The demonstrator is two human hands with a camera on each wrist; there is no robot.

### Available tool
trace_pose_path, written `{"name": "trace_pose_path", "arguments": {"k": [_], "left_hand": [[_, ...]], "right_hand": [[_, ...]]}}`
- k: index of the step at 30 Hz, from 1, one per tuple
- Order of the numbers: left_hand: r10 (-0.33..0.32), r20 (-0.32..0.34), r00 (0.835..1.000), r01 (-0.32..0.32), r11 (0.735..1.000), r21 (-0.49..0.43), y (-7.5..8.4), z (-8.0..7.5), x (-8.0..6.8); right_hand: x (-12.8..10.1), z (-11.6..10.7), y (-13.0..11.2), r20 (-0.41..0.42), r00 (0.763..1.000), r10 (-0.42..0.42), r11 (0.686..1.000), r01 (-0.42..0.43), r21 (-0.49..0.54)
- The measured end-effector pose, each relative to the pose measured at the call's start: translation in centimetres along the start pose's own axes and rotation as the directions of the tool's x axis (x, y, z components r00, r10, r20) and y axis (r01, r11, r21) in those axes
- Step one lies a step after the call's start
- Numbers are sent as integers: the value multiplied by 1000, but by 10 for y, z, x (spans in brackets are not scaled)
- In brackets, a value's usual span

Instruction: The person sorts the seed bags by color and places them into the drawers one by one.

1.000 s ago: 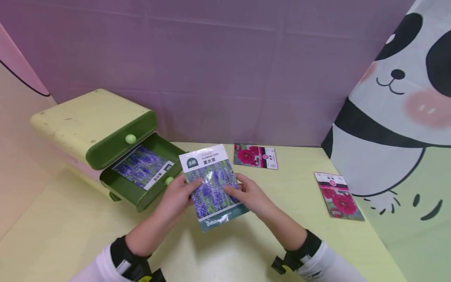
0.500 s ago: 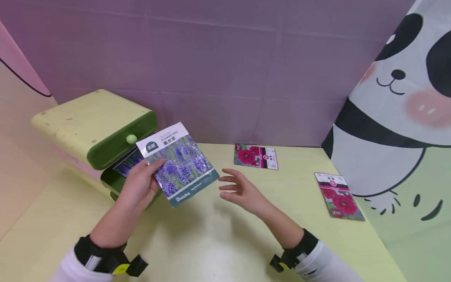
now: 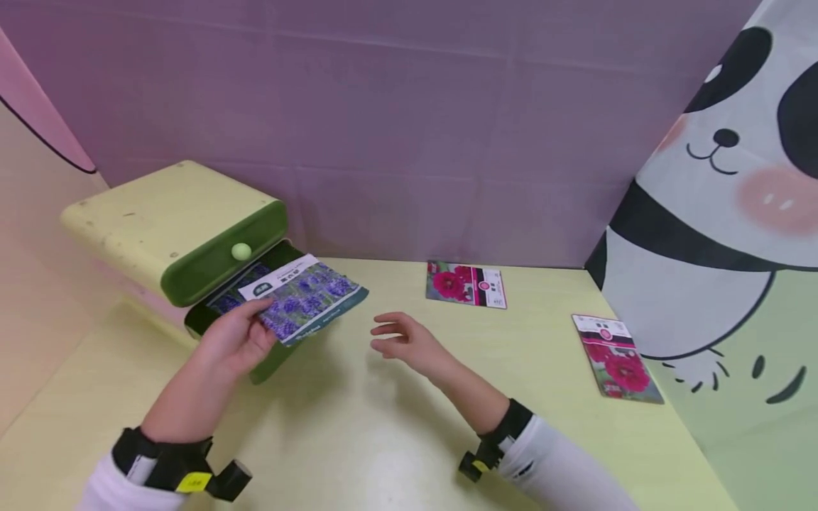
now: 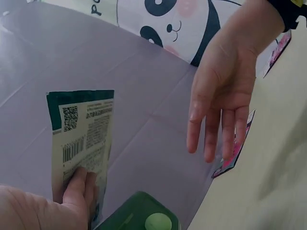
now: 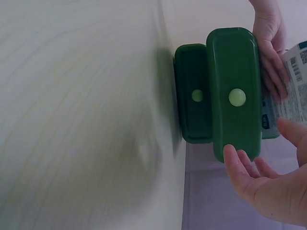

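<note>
- Nearest to us, the right hand (image 3: pixel 409 345) hovers above the yellow bench (image 3: pixel 383 440); its grip is released, fingers straight and slightly spread, holding nothing.
- Just beyond it on our left, the left hand (image 3: pixel 235 339) pinches a lavender seed packet (image 3: pixel 300 297) by its lower left corner, so this grip is grasping the packet.
- In the left wrist view we see the packet's printed back with a barcode (image 4: pixel 73 149), fingertips (image 4: pixel 79 184) pressed against it.
- The packet lies nearly flat, tilted a little, above the open lower drawer (image 3: pixel 268 358) of a small green and yellow drawer box (image 3: pixel 172 220).
- Inside that drawer we make out part of another lavender packet (image 3: pixel 226 301), mostly covered by the one held.
- The upper drawer (image 3: pixel 224 252) is closed, with a pale green knob (image 3: pixel 241 251) on its front.
- Farther back on the bench lies a red flower seed packet (image 3: pixel 466 284), flat, near the purple backdrop (image 3: pixel 409 128).
- A second red flower packet (image 3: pixel 615 358) lies well apart to the right, beside the panda panel (image 3: pixel 722 234).
</note>
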State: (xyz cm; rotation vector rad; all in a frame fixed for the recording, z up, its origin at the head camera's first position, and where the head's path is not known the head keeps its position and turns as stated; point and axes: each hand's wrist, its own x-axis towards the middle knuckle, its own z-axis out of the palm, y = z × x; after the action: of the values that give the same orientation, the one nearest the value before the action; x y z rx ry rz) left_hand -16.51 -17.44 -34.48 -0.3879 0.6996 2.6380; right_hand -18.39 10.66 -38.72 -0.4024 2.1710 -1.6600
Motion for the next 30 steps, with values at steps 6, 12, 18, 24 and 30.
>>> {"name": "trace_pose_path", "arguments": {"k": [6, 12, 18, 24, 30], "left_hand": [[-54, -36, 998, 50, 993, -109, 18, -14, 9], [-82, -75, 994, 71, 988, -138, 33, -22, 20], [-98, -108, 989, 78, 980, -182, 46, -28, 32], [-92, -124, 988, 56, 962, -269, 52, -29, 36], [-76, -138, 988, 40, 968, -247, 51, -28, 37]], "right_hand": [[14, 19, 1, -1, 1000, 16, 1000, -16, 18], [26, 38, -3, 9, 1000, 7, 999, -8, 45], [41, 54, -8, 7, 1000, 9, 998, -10, 69], [52, 66, -9, -34, 999, 29, 995, -25, 98], [58, 74, -10, -50, 999, 20, 995, -15, 97]]}}
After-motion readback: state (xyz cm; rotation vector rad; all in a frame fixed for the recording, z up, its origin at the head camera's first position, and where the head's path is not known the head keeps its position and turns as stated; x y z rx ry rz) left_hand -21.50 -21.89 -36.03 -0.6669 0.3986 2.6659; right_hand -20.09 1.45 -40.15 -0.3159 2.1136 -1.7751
